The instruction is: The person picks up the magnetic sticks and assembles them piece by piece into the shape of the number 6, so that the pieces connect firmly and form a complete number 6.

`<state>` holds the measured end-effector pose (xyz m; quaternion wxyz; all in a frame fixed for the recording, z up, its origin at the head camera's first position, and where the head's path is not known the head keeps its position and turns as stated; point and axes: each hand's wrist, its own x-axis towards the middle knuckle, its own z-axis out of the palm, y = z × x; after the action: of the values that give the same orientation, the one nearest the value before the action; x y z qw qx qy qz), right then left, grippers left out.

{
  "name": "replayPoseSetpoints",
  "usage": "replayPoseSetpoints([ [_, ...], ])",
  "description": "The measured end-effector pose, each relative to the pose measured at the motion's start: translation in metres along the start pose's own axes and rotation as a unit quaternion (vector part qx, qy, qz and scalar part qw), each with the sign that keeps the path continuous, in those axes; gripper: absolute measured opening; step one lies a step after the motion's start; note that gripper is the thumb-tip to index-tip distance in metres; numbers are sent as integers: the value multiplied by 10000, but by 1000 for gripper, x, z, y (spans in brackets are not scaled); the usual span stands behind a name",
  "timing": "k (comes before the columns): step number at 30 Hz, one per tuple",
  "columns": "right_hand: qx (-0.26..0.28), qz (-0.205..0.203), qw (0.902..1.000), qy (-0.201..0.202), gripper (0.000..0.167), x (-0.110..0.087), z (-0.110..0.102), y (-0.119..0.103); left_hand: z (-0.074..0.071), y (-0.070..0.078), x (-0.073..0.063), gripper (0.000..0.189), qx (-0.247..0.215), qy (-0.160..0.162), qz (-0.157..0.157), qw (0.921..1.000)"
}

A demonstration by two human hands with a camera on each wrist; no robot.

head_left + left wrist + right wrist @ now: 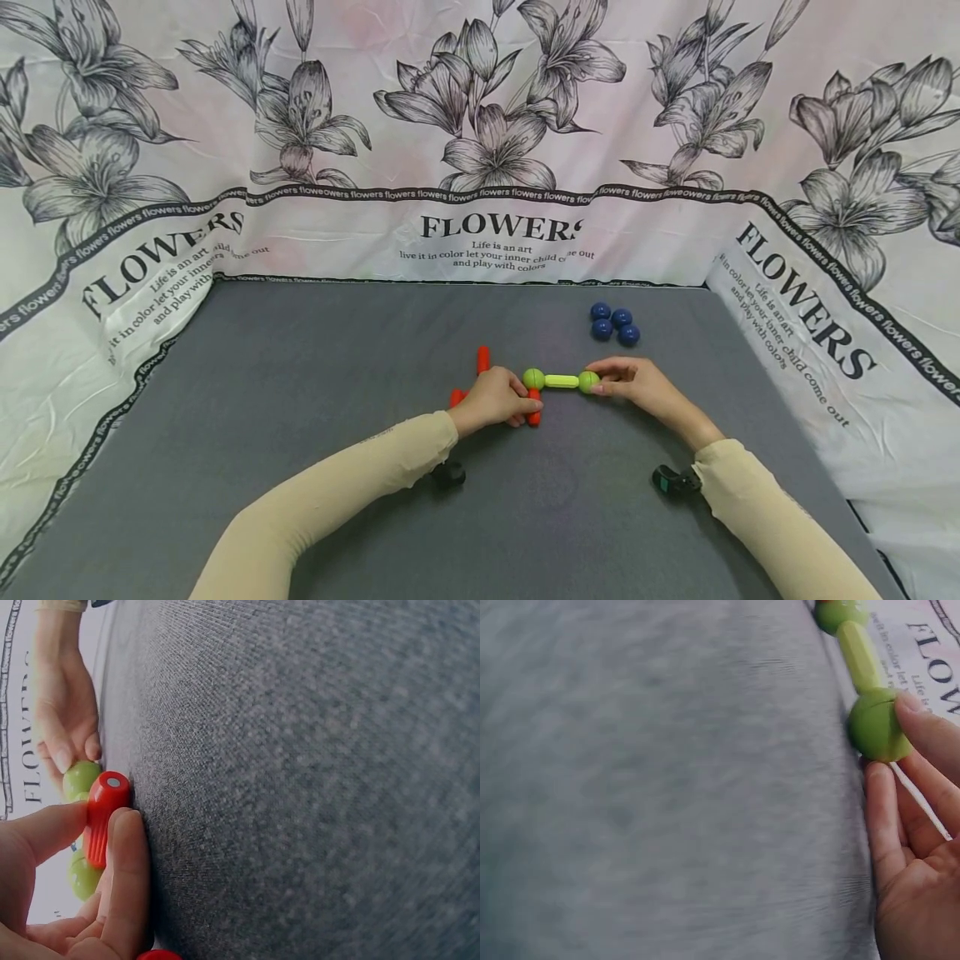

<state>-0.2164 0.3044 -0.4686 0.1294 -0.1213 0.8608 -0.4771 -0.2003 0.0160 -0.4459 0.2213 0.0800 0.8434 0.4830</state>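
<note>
My left hand (491,398) pinches a red ribbed rod (102,829) between thumb and fingers; its end shows a silvery disc. The rod's far end meets a green ball (533,378). From that ball a yellow-green rod (561,381) runs right to a second green ball (588,382). My right hand (641,387) grips this second ball with thumb and fingertips, seen close up in the right wrist view. Two more red pieces, an upright-lying rod (483,359) and a shorter bit (457,397), show beside the left hand, which partly hides them.
Several dark blue balls (614,324) sit in a cluster on the grey tabletop (337,350), beyond the right hand. White flower-printed cloth (495,233) borders the table at the back and sides. A dark device (675,482) is at the right wrist, another (450,475) at the left.
</note>
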Motion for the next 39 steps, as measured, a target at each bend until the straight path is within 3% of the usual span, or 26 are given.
replayPoseSetpoints([
  [3, 242, -22, 9997, 49, 44, 1, -5, -2, -1, 0, 0, 24, -7, -11, 23, 10000],
  [5, 355, -66, 9989, 299, 45, 2, -12, -4, -1, -1, 0, 24, -31, -28, 44, 10000],
  [8, 297, -82, 9936, 1084, 46, 6, -24, -5, -2, -1, 0, 25, -24, -33, 72, 10000],
  [11, -33, -26, 9810, 1940, 46, 11, -36, -5, -2, -1, 0, 24, 34, -20, 65, 10000],
  [14, -380, 93, 9716, 2334, 47, 16, -44, -2, -2, 0, 0, 25, 114, -57, 68, 9999],
  [21, -702, 369, 9749, 2081, 50, 27, -49, 12, -2, 2, 1, 29, 107, -208, -15, 9997],
  [26, -944, 279, 9738, 2050, 47, 31, -49, 18, -3, 3, 2, 29, -32, -299, -139, 9995],
  [39, -1127, 464, 9705, 2078, 48, 26, -46, 15, -6, 0, 4, 24, -361, -478, -152, 9981],
])
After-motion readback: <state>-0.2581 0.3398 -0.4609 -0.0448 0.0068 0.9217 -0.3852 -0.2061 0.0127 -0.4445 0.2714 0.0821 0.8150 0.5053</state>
